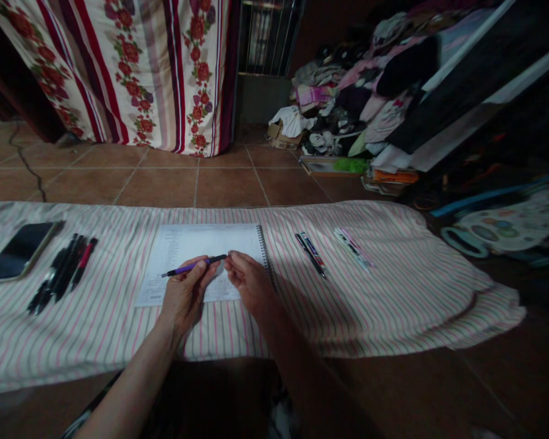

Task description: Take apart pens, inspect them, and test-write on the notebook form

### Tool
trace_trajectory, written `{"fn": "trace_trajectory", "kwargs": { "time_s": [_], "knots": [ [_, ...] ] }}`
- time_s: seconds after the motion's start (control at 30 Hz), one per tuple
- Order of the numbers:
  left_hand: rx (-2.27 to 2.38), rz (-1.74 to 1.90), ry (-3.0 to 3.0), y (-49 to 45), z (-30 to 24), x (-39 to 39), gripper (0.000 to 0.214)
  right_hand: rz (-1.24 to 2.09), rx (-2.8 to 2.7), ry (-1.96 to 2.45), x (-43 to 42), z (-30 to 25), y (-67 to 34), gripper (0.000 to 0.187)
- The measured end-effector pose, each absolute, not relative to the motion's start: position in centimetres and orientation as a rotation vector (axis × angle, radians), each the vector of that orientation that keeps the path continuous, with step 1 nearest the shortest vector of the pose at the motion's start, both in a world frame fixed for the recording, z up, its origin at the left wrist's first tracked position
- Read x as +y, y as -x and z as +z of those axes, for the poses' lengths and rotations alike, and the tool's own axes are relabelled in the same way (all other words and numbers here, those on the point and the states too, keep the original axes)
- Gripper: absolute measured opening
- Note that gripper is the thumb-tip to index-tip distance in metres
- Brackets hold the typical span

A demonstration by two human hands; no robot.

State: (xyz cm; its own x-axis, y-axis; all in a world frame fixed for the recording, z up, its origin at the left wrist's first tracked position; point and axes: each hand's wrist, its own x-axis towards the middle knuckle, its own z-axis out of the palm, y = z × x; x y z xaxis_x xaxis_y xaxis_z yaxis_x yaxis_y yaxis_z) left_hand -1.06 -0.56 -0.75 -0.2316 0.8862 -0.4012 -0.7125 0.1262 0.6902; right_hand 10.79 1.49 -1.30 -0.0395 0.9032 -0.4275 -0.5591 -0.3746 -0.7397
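My left hand is closed around the middle of a purple and black pen, which lies nearly level above a spiral notebook. At the pen's black right end, the fingertips of my right hand are pinched together. Whether they hold a small part there or just the pen's end is too small to tell. Printed lines run along the notebook page, and its wire binding is on the right. Both hands hide part of the paper's lower half.
Several dark pens and a phone lie on the left of the striped cloth. A few pens and some slim pale sticks lie on the right. Beyond are a floral curtain and heaped clothes.
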Motion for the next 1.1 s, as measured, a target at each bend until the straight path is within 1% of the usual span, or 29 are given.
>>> {"fn": "trace_trajectory", "kwargs": {
  "time_s": [0.43,0.63,0.83,0.93,1.1],
  "knots": [
    [0.984,1.538,-0.167,1.1,-0.9,-0.5,0.014,1.522,-0.529,1.218,1.6,-1.2,-11.3,0.028],
    [0.987,1.543,-0.154,1.1,-0.8,-0.5,0.013,1.544,-0.491,1.186,1.9,-1.6,-11.6,0.025],
    [0.985,1.555,-0.162,1.3,-0.8,-0.5,0.012,1.704,-0.263,1.072,2.3,-1.6,-12.1,0.011],
    [0.981,1.552,-0.164,1.2,-0.9,-0.4,0.013,1.74,-0.255,1.058,2.5,-1.8,-12.4,0.012],
    [0.977,1.553,-0.159,1.2,-0.8,-0.4,0.013,1.683,-0.305,1.063,2.5,-1.8,-12.7,0.013]
  ]
}}
